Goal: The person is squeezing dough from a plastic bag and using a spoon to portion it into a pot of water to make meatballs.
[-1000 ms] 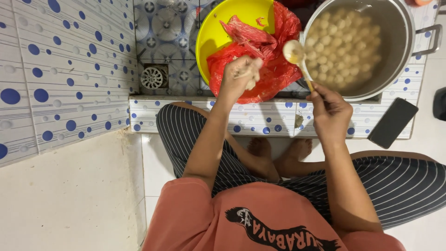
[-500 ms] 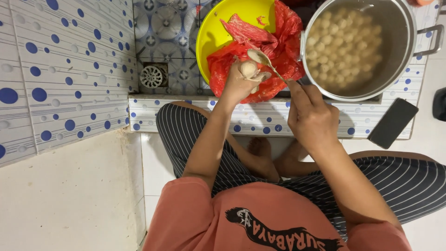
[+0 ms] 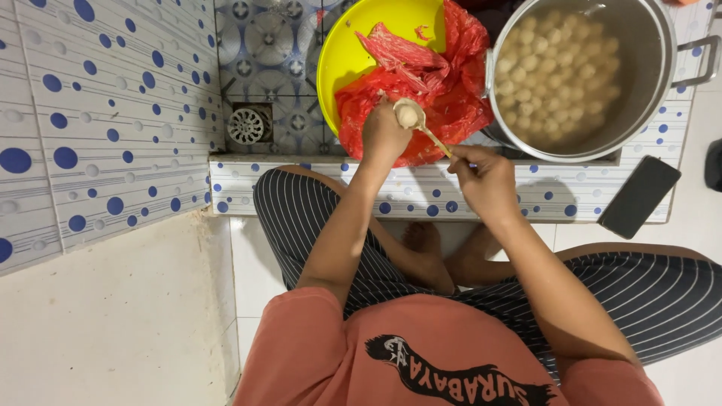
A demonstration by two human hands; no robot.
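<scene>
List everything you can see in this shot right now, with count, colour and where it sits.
Spoon: one, pale, held over the red bag, a pale ball in its bowl.
Red bag: one, red plastic, lying in the basin.
Basin: one, yellow, on the patterned floor past the ledge.
Pot: one, metal, right of the basin, full of pale balls in liquid.
Floor drain: one, round, metal, left of the basin.
Phone: one, black, on the dotted tile ledge at right.
Left hand: over the bag, beside the spoon's bowl.
Right hand: gripping the spoon's handle.
</scene>
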